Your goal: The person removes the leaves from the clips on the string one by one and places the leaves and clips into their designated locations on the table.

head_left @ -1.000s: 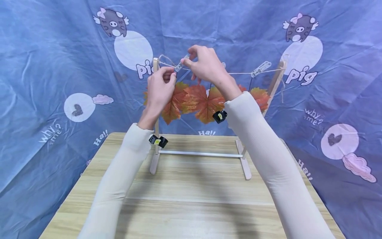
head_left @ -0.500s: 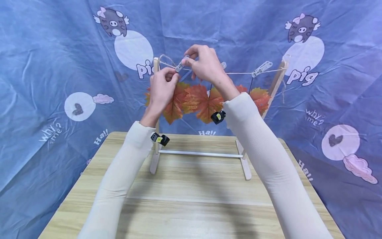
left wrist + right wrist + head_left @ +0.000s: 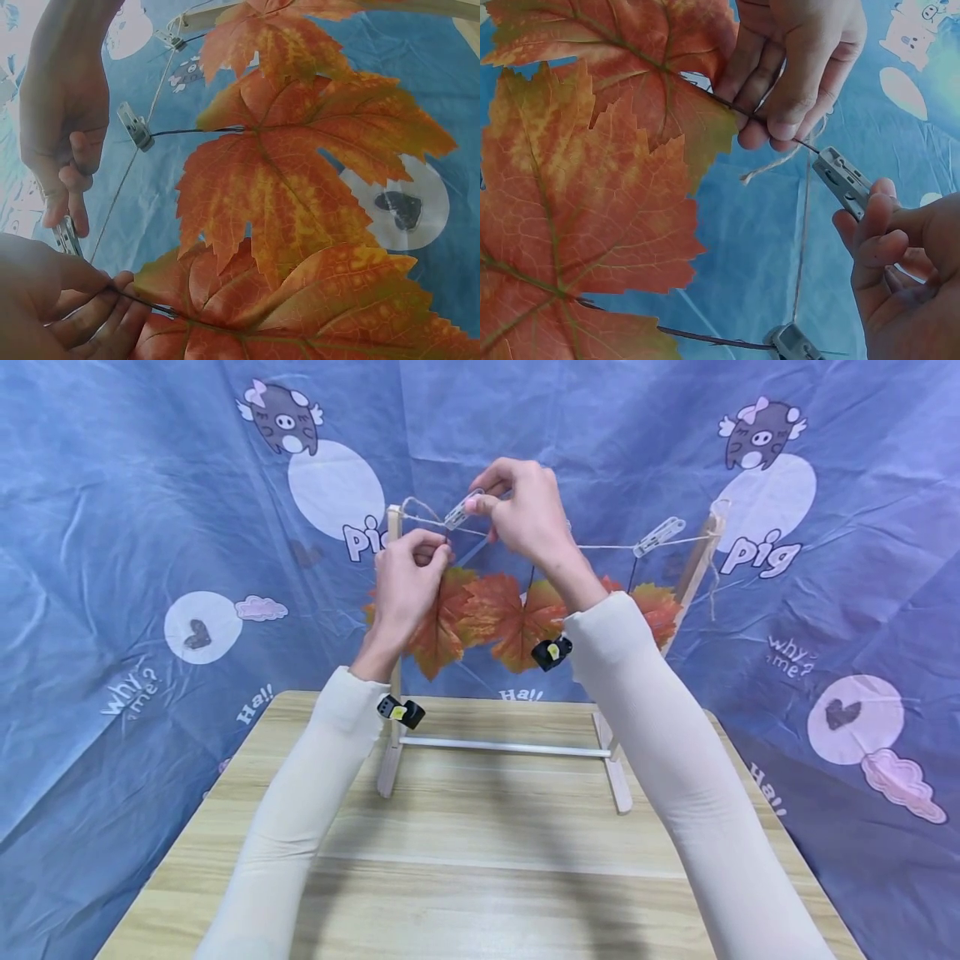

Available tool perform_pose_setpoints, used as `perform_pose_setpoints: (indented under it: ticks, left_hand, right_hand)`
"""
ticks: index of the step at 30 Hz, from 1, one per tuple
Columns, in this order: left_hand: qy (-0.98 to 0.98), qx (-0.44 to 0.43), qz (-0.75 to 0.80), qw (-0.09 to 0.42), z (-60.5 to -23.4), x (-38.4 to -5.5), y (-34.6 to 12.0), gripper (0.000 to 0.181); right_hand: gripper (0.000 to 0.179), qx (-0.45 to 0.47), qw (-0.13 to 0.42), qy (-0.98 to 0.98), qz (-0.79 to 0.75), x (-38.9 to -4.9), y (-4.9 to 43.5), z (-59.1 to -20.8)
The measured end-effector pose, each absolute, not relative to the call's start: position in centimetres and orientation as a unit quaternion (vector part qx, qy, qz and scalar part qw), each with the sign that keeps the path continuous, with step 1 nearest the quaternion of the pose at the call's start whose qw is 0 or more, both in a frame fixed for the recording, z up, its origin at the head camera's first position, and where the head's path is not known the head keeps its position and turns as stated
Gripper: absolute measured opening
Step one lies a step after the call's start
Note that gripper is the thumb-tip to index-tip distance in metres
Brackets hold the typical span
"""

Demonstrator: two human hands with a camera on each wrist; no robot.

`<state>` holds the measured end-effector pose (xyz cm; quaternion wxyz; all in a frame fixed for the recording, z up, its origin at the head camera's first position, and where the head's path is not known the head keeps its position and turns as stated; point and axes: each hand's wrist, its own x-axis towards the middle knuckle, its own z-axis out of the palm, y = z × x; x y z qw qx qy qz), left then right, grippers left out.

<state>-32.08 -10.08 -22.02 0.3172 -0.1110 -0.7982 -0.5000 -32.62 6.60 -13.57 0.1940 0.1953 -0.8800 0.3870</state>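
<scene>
Pinching at the left end of the rack [image 3: 506, 747]

Grips the dark stem [image 3: 142, 301] of a maple leaf [image 3: 315, 315] in the curled fingertips of the left hand [image 3: 408, 572]. Pinches a grey clothespin [image 3: 844, 182] between thumb and fingers of the right hand [image 3: 528, 510], at the stem's tip. Holds both by the string [image 3: 800, 255], towards the far edge of the table [image 3: 450, 835], alongside further pegged leaves [image 3: 277, 172].

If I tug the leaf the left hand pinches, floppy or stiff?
Its dark stem looks thin but runs fairly straight into the left hand, so probably fairly stiff. The leaf seems thin and flat, so likely light; its jagged lobes may flex.
</scene>
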Motion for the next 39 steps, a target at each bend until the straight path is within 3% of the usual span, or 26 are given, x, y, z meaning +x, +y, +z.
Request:
perform_pose_setpoints:
  ticks: [8,18,39]
  left_hand:
    - [-0.792,-0.119,-0.503,0.324,-22.1,-31.7,-10.6,0.017]
    - [-0.789,-0.136,-0.497,0.334,-22.9,-30.4,-11.6,0.018]
    - [-0.783,-0.091,-0.525,0.32,-26.1,-27.1,-15.2,0.015]
  right_hand:
    - [0.027,0.185,0.197,-0.878,0.395,-32.1,7.2,-13.4]
    - [0.045,0.176,0.175,-0.885,0.393,-31.1,8.5,-14.1]
    - [0.04,0.179,0.184,-0.84,0.478,-27.5,13.9,-17.7]
